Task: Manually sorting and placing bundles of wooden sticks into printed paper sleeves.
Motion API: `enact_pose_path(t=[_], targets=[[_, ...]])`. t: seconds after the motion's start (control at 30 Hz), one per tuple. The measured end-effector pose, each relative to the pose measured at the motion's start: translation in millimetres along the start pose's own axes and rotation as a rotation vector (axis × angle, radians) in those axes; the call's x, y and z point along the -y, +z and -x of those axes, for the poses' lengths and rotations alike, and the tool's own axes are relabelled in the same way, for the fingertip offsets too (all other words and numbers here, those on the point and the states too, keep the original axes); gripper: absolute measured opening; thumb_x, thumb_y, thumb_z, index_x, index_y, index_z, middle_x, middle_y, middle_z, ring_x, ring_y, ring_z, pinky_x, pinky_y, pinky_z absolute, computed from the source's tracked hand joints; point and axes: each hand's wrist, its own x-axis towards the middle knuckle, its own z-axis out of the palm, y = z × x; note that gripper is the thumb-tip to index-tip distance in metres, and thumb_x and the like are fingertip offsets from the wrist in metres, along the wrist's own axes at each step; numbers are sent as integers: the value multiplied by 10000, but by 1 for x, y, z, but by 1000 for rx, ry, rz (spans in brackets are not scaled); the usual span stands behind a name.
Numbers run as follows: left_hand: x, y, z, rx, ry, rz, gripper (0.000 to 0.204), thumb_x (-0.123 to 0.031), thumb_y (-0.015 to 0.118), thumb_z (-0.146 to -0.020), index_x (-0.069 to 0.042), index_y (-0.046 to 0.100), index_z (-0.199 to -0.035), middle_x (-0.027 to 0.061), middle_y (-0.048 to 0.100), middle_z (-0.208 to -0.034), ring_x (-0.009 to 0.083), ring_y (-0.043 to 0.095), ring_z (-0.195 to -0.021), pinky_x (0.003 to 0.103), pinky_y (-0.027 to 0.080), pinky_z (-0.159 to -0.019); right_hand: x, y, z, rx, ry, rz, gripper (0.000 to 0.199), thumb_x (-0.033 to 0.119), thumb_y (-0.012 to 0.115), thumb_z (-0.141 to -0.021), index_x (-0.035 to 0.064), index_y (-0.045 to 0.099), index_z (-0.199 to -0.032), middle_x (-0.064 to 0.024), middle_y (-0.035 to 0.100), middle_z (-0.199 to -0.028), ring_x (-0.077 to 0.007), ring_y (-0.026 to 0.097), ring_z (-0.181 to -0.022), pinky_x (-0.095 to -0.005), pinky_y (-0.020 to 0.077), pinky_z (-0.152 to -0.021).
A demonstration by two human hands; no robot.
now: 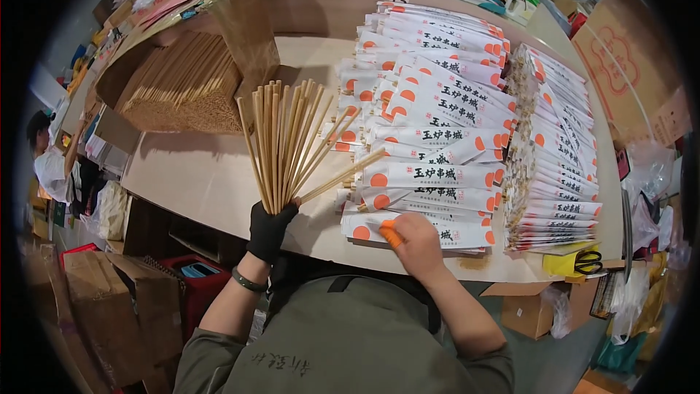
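Observation:
My left hand point(271, 230), in a black glove, is closed round the lower ends of a bundle of bare wooden chopsticks point(288, 146). Their upper ends fan out, and a few lean right over the paper sleeves. My right hand point(419, 244) is bare except for an orange finger cover. Its fingers are curled together at the nearest white paper chopstick sleeve point(361, 232), which has an orange dot and dark lettering. Part of that sleeve is hidden under the hand. Beyond it, many similar sleeves point(437, 138) lie overlapping in a heap.
A second stack of filled sleeves point(558, 168) stands to the right. At the back left, an open bag point(251, 22) holds a pile of chopsticks point(186, 87). Scissors point(588, 263) lie at the table's right front edge. Cardboard boxes point(120, 314) stand below left. Another person's gloved hands show across the table.

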Motion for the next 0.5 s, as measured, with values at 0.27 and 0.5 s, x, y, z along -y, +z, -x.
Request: enact_pose_path(t=[0.27,0.5], targets=[[-8,-32,-2,260,89,-97,252,-194,750,-790,0,686,-938,63,692,-806,130,630,-742,298,501,-691,4,-40,-31,-15,448,-458,136,57,755,-773,12,644,-838,-4,504,-717,-90,446,-637,-246,377,-577],[-26,-4,-4,392,131,3,260,-204,684,-867,0,671,-1028,71,704,-941,140,646,-863,296,508,-772,23,-22,-45,-10,-198,91,168,60,730,-698,28,650,-843,-51,559,-767,-206,540,-682,-300,433,-590]])
